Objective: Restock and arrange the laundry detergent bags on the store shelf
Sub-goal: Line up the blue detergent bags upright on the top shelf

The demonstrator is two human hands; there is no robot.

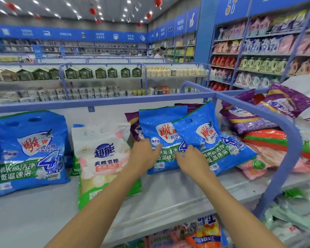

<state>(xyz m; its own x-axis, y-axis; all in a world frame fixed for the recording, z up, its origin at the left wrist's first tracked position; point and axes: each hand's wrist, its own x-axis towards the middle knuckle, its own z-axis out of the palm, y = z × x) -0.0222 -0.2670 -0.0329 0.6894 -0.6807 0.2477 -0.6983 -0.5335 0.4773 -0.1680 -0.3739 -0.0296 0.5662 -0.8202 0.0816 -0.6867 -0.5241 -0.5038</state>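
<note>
the shelf [43,212] is spanning the lower frame, a large blue detergent bag [29,153] standing at left, a white bag [104,158] beside it. at centre a rear blue bag [159,126] and a front blue bag [209,136] are overlapping. the left hand [144,154] is laying straight fingers on the rear one, while the right hand [191,158] is touching the front one, fingers loose.

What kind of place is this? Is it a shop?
Most likely a supermarket: long shelves of packaged goods, blue signs above them, bottles in rows, and laundry detergent bags on the near shelf.
</note>
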